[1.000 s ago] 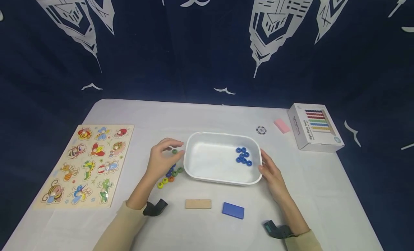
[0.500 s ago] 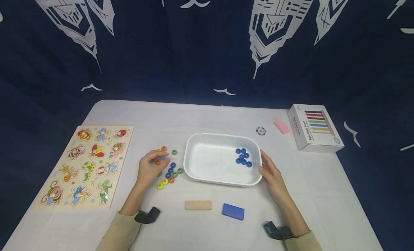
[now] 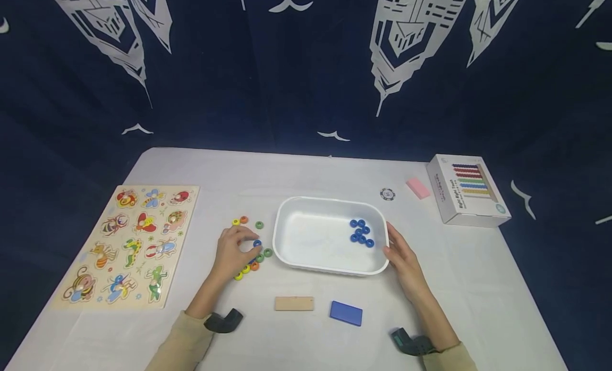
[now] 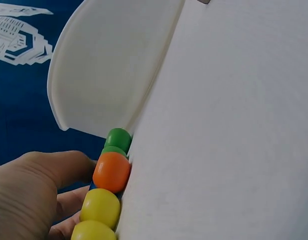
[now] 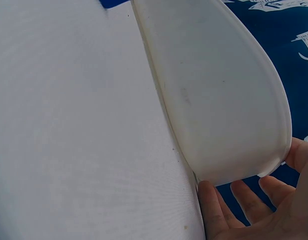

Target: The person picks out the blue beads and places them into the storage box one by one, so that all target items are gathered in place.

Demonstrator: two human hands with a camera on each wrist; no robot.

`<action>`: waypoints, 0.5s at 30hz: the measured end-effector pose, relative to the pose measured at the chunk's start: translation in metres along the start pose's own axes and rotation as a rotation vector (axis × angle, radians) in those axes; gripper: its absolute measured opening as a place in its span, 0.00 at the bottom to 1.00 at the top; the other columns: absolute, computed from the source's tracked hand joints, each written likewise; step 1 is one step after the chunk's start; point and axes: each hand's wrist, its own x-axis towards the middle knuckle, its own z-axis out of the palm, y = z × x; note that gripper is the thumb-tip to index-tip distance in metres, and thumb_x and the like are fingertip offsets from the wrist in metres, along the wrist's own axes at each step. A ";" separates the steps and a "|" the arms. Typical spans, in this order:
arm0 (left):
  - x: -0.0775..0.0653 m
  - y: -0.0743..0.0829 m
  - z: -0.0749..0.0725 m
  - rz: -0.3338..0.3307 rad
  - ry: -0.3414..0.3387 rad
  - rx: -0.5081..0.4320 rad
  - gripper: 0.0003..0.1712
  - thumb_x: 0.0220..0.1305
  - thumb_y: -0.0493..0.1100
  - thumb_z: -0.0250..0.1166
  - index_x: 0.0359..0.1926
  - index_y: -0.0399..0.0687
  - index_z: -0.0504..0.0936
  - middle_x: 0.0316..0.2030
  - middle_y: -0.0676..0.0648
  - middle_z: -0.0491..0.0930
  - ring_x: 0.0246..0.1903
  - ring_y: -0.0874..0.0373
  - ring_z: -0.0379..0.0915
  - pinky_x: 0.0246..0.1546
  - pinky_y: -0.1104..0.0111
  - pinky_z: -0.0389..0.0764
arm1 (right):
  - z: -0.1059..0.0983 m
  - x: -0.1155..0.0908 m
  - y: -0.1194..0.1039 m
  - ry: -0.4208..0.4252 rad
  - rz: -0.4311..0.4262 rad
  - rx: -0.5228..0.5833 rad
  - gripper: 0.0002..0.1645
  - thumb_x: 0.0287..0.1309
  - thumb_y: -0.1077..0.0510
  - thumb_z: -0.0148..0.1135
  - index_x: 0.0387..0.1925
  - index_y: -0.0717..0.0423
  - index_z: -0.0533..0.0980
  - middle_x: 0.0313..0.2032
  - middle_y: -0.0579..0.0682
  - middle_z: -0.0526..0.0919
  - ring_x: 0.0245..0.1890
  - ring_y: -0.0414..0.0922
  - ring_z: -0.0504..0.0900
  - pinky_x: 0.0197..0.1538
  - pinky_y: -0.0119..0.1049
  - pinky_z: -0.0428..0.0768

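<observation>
My left hand [image 3: 234, 252] is among loose beads left of the white tray [image 3: 311, 266]. Its thumb and forefinger pinch a blue bead [image 3: 257, 243]. Green beads [image 3: 268, 252], an orange bead [image 3: 255, 266] and yellow beads [image 3: 238, 276] lie beside it, partly behind the hand. In the left wrist view an orange bead [image 4: 112, 172] and yellow ones stand in a row before the fingers. My right hand [image 3: 405, 262] holds the tray's right end, fingers along the outer wall and rim. Several blue beads [image 3: 362, 239] lie inside the tray, toward the right.
A wooden insect puzzle board [image 3: 138, 259] lies at the left. Nearer me are a tan block [image 3: 294, 303] and a blue block [image 3: 346, 313]. Behind the tray lie a round chip [image 3: 388, 194], a pink block [image 3: 418, 188] and a white box [image 3: 468, 190].
My left hand moved left from the tray's edge to the beads, then a little right, where it now pinches a blue bead. The right hand and tray stayed in place.
</observation>
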 end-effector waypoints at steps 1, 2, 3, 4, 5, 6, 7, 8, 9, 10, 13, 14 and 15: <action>0.000 0.001 0.000 -0.005 -0.002 0.003 0.13 0.40 0.45 0.70 0.32 0.49 0.82 0.38 0.51 0.75 0.40 0.57 0.62 0.37 0.65 0.64 | 0.000 0.000 0.000 0.001 -0.002 0.002 0.31 0.62 0.55 0.47 0.65 0.38 0.53 0.66 0.44 0.55 0.63 0.51 0.60 0.52 0.20 0.65; 0.001 0.002 0.000 -0.009 -0.003 0.006 0.13 0.41 0.44 0.70 0.32 0.49 0.82 0.38 0.51 0.75 0.40 0.57 0.62 0.37 0.64 0.64 | -0.001 -0.001 -0.001 -0.002 -0.004 0.007 0.31 0.62 0.55 0.46 0.65 0.39 0.53 0.66 0.45 0.54 0.63 0.51 0.59 0.52 0.19 0.65; 0.001 0.004 0.000 -0.014 -0.004 0.012 0.12 0.41 0.44 0.70 0.32 0.49 0.82 0.38 0.51 0.75 0.40 0.57 0.63 0.37 0.64 0.64 | -0.001 -0.001 -0.001 -0.004 -0.007 0.013 0.31 0.62 0.55 0.46 0.65 0.39 0.53 0.66 0.45 0.54 0.63 0.51 0.59 0.52 0.19 0.65; 0.001 0.005 -0.001 -0.019 -0.002 0.013 0.12 0.41 0.43 0.70 0.32 0.49 0.82 0.38 0.50 0.76 0.40 0.57 0.63 0.37 0.65 0.64 | -0.001 -0.001 -0.002 -0.007 -0.012 0.018 0.31 0.62 0.56 0.46 0.65 0.40 0.53 0.66 0.46 0.54 0.63 0.52 0.59 0.51 0.19 0.65; 0.001 0.006 -0.002 -0.022 0.002 0.012 0.12 0.42 0.43 0.69 0.33 0.49 0.82 0.38 0.51 0.76 0.40 0.57 0.63 0.36 0.65 0.64 | -0.001 -0.001 -0.002 -0.011 -0.018 0.027 0.31 0.62 0.56 0.46 0.65 0.41 0.53 0.66 0.47 0.54 0.63 0.52 0.59 0.51 0.19 0.65; 0.002 0.008 -0.003 -0.025 0.013 0.008 0.12 0.43 0.43 0.69 0.33 0.50 0.82 0.38 0.51 0.77 0.39 0.57 0.63 0.36 0.66 0.65 | -0.001 -0.002 -0.002 -0.015 -0.022 0.037 0.31 0.62 0.57 0.46 0.65 0.41 0.53 0.66 0.48 0.54 0.63 0.52 0.59 0.51 0.19 0.65; 0.002 0.011 -0.005 -0.021 0.030 0.001 0.12 0.43 0.43 0.69 0.34 0.50 0.82 0.38 0.51 0.77 0.39 0.58 0.64 0.36 0.66 0.65 | -0.001 -0.002 -0.003 -0.020 -0.025 0.041 0.31 0.62 0.57 0.46 0.65 0.42 0.53 0.66 0.48 0.54 0.63 0.52 0.59 0.51 0.18 0.65; 0.003 0.014 -0.006 -0.012 0.049 -0.009 0.12 0.44 0.43 0.68 0.35 0.51 0.81 0.37 0.51 0.78 0.38 0.58 0.65 0.36 0.66 0.66 | -0.002 -0.002 -0.003 -0.024 -0.028 0.043 0.31 0.62 0.57 0.46 0.66 0.42 0.52 0.66 0.49 0.53 0.63 0.52 0.58 0.51 0.19 0.65; 0.004 0.018 -0.008 0.004 0.070 -0.021 0.13 0.46 0.43 0.68 0.36 0.51 0.81 0.37 0.52 0.79 0.38 0.59 0.66 0.36 0.65 0.67 | -0.002 -0.002 -0.003 -0.027 -0.029 0.044 0.31 0.62 0.57 0.46 0.66 0.42 0.52 0.67 0.49 0.53 0.63 0.52 0.58 0.52 0.19 0.65; 0.005 0.022 -0.010 0.022 0.092 -0.039 0.13 0.47 0.43 0.68 0.37 0.51 0.80 0.35 0.52 0.79 0.37 0.59 0.67 0.36 0.65 0.68 | -0.001 -0.002 -0.003 -0.030 -0.034 0.041 0.31 0.62 0.57 0.46 0.66 0.42 0.52 0.67 0.49 0.53 0.63 0.52 0.58 0.52 0.19 0.65; 0.012 0.042 -0.015 0.084 0.124 -0.123 0.13 0.48 0.42 0.66 0.39 0.50 0.80 0.31 0.52 0.79 0.34 0.60 0.70 0.38 0.62 0.71 | -0.001 -0.002 -0.002 -0.035 -0.036 0.030 0.31 0.62 0.56 0.46 0.66 0.41 0.52 0.67 0.48 0.53 0.63 0.52 0.58 0.52 0.19 0.65; 0.015 0.049 -0.016 0.106 0.119 -0.154 0.13 0.49 0.42 0.66 0.39 0.49 0.80 0.30 0.52 0.79 0.34 0.60 0.71 0.38 0.61 0.72 | -0.001 -0.002 -0.001 -0.034 -0.039 0.027 0.31 0.62 0.56 0.46 0.66 0.40 0.52 0.67 0.47 0.53 0.63 0.52 0.58 0.53 0.20 0.65; 0.018 0.058 -0.015 0.125 0.111 -0.180 0.13 0.49 0.42 0.66 0.39 0.48 0.80 0.29 0.52 0.79 0.33 0.60 0.71 0.38 0.59 0.73 | -0.001 -0.002 -0.001 -0.034 -0.039 0.026 0.31 0.62 0.56 0.46 0.66 0.40 0.52 0.67 0.47 0.53 0.63 0.52 0.59 0.53 0.20 0.65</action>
